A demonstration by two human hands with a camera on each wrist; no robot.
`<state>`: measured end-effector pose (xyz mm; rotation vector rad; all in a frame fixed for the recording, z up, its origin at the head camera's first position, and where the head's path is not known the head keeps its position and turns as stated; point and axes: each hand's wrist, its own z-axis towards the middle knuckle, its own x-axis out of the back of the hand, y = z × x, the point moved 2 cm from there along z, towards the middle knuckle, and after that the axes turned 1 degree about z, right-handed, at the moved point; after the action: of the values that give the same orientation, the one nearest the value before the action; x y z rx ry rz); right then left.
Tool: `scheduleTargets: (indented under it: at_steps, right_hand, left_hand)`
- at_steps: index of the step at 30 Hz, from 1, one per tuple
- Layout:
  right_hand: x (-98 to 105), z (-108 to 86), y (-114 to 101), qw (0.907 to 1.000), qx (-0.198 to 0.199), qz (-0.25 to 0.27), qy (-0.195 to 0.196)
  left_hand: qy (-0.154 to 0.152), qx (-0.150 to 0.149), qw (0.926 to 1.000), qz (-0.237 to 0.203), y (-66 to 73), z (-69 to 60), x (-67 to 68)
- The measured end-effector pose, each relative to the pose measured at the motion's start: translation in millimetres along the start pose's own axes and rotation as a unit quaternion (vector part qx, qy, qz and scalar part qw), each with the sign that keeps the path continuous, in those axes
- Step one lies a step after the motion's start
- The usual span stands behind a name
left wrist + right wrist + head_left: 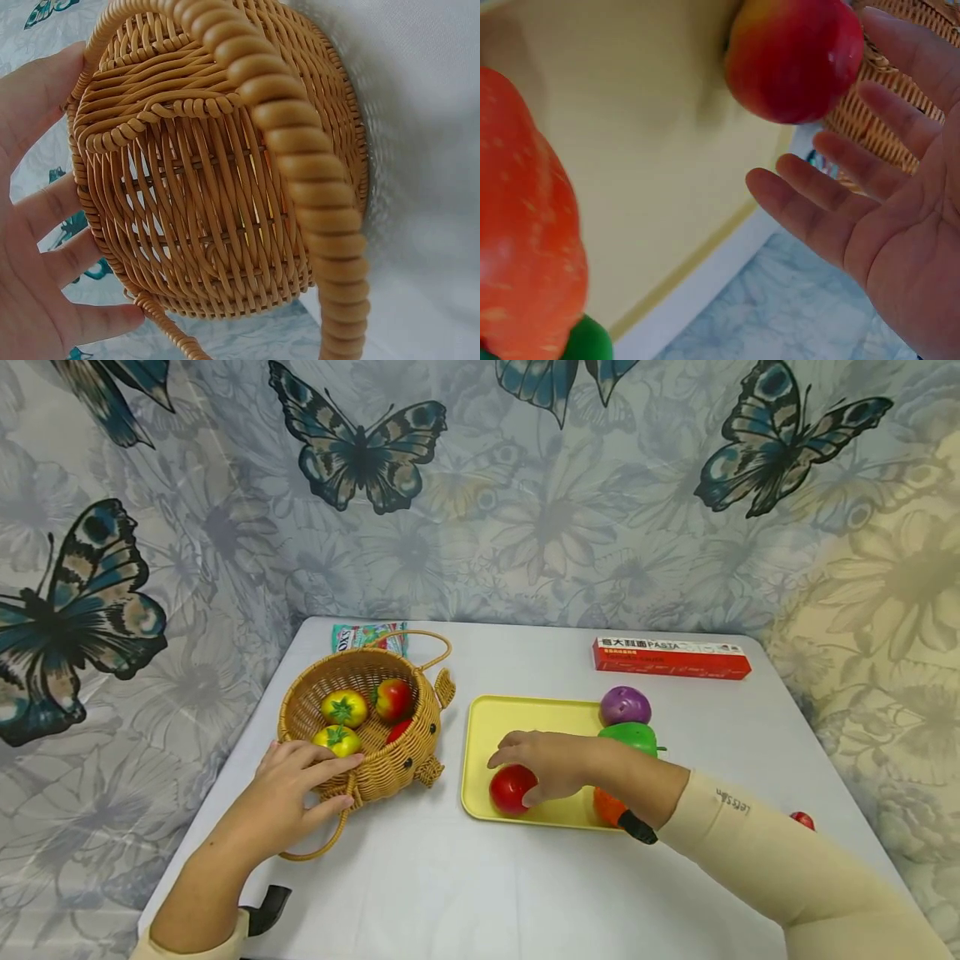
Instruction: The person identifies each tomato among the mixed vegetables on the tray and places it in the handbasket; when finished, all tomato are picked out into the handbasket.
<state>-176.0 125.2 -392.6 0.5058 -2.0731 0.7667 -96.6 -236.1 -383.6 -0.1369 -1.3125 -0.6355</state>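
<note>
My left hand (288, 797) rests on the near rim of a wicker basket (300, 693), its fingers fairly straight in the left wrist view. The basket holds yellow tomato-like fruits (344, 707) with green tops, a red-yellow fruit (395, 699) and another red piece, partly hidden. My right hand (558, 764) hovers around a red apple (510, 791) on a yellow tray (480, 718). In the right wrist view its fingers are spread beside the apple (791, 64), not closed round it. A knobbly orange vegetable (525, 225) lies under my right forearm, partly covered.
At the tray's right side are a purple onion-like piece (625, 706) and a green pepper (630, 737). A red pasta box (671, 658) lies at the back right. Behind the basket sits a colourful packet (360, 636). A small red item (802, 820) is by the right sleeve.
</note>
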Motion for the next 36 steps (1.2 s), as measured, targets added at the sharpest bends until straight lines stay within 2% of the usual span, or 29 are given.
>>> scheduleTargets:
  at_steps: [3, 11, 24, 30, 36]
  right_hand:
    - [-5, 0.0, 2, 0.9999, -0.014, 0.01, -0.002]
    - [-15, 0.8, 1, 0.9998, -0.004, 0.02, 0.001]
    - [-19, 2.8, 8, 0.9989, -0.018, 0.041, 0.01]
    - [-14, 1.8, 13, 0.9987, -0.025, 0.041, 0.014]
    - [3, -2.3, 15, 0.9985, -0.018, 0.048, 0.022]
  left_hand:
    - [0.002, -0.002, 1.0, 0.001, 0.1, -0.2, 0.2]
    - [0.009, -0.006, 0.9999, 0.002, -1.0, -0.5, -0.6]
    - [0.012, -0.011, 0.9999, -0.001, -0.4, -0.3, 0.2]
    - [0.013, -0.013, 0.9998, -0.001, 0.4, 0.0, -0.2]
    - [0.012, -0.011, 0.9999, 0.002, -0.5, -0.1, 0.0]
